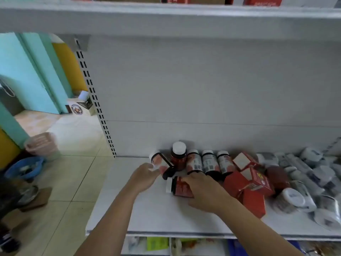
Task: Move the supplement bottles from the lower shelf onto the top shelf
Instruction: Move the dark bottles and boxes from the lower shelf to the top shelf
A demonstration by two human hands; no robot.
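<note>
A white metal back panel fills most of the view, edged on its left by a slotted upright. Beyond it are pale floor tiles, a turquoise wall, a yellow panel, a pink basket and a blue basin.

Red supplement bottles, mostly lying, one upright, lower shelf

Open room was left between the lower shelf and the top shelf. The right was blocked by red boxes and wrapped jars.
</note>
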